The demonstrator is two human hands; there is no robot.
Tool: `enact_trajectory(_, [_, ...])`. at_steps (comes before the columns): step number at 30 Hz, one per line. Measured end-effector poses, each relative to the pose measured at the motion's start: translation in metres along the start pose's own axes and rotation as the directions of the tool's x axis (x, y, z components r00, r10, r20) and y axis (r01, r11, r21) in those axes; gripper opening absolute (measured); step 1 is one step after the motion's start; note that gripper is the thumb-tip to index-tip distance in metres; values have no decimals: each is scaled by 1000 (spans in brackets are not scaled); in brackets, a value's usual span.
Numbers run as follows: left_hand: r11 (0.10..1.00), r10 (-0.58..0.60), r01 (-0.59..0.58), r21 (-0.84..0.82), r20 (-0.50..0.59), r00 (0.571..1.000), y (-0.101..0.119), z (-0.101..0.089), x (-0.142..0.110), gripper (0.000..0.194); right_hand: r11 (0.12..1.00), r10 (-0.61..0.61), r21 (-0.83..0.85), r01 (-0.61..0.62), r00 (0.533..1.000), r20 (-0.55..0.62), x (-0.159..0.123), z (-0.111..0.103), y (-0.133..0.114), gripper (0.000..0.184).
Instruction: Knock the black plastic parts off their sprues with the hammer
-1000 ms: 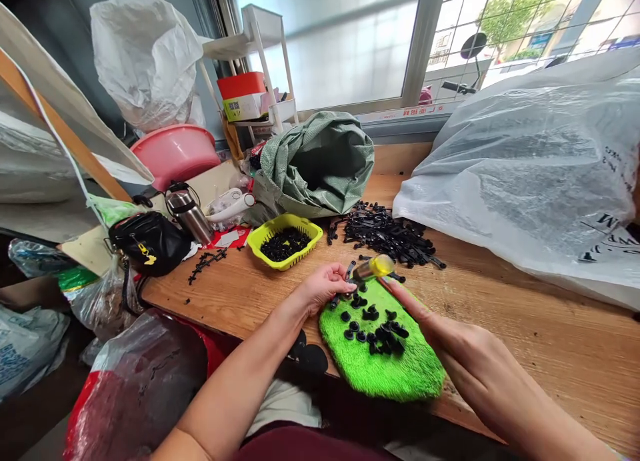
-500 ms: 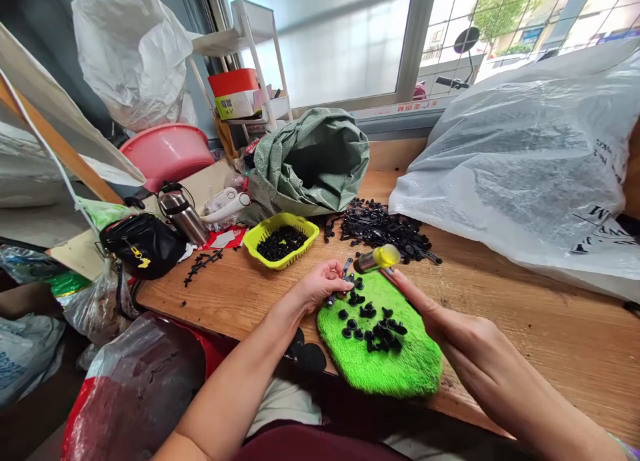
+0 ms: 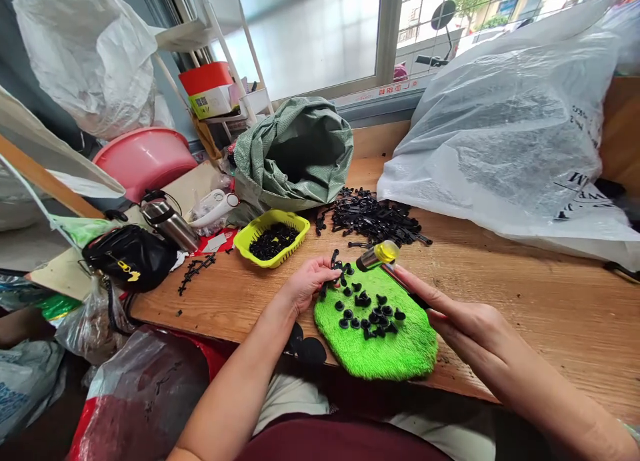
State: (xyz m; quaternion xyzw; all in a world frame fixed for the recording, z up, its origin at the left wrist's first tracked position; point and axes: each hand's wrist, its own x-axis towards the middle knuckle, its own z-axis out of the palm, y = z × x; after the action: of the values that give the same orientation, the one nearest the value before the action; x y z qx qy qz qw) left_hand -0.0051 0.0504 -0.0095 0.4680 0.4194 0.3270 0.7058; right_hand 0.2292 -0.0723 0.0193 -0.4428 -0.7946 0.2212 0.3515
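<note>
Left hand [image 3: 310, 286]: grip closed on a black plastic clip [image 3: 336, 266] over the green pad [image 3: 395, 348]; light, stiff, best held by its stem. Right hand [image 3: 453, 324]: grip closed on a yellow-capped cylinder [image 3: 379, 255].

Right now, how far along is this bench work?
Done: loose black pieces sit on the green fuzzy mat. In hand: the left hand holds a black piece, the right hand a yellow-capped metal vial. Remaining: the black heap and the filled yellow basket.

The head camera looks down, fairly close over the wooden table [image 3: 520, 314].
</note>
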Motion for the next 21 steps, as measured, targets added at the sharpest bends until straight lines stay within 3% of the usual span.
enact_trajectory(10, [1000, 0, 0, 22, 14, 1000, -1, 0, -1, 40, 994, 89, 71, -84, 994, -62, -13, 4, 9, 48])
enact_trajectory(21, [994, 35, -35, 101, 1, 999, 0, 3, 1, 43, 999, 44, -18, -45, 998, -51, -14, 5, 10, 50])
